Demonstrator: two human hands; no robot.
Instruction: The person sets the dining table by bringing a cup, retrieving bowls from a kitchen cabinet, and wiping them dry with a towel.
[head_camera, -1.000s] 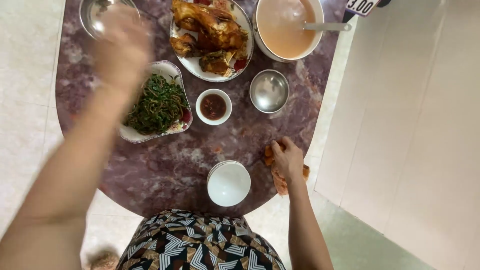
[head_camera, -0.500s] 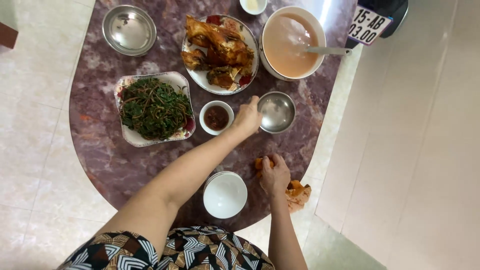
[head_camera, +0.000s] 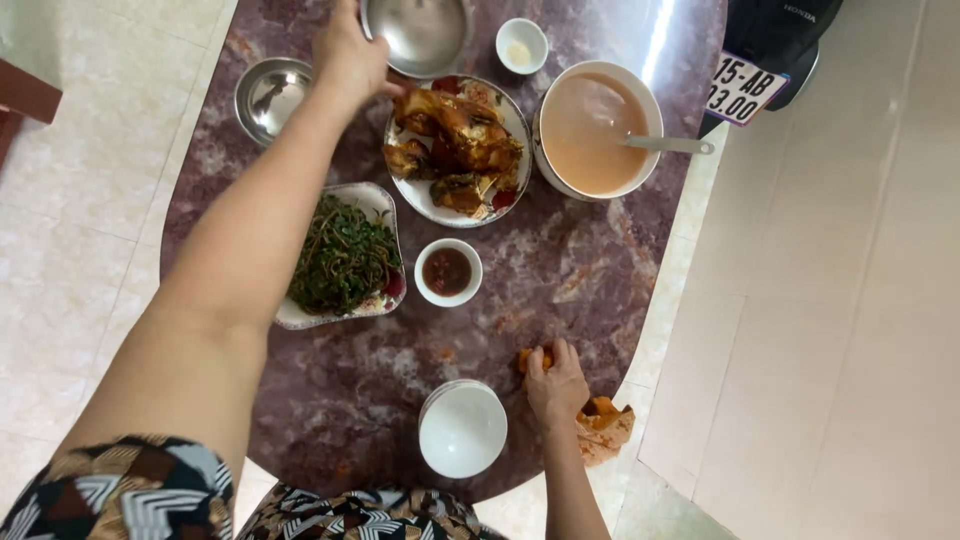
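My left fingers grip the steel bowl at the worktop's far end, just beyond the chicken plate. My right fingers press closed on an orange cloth beside the white bowls.

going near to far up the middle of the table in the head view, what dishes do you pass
stack of white bowls → small sauce dish → plate of roast meat → steel bowl at the far edge, held by the left hand
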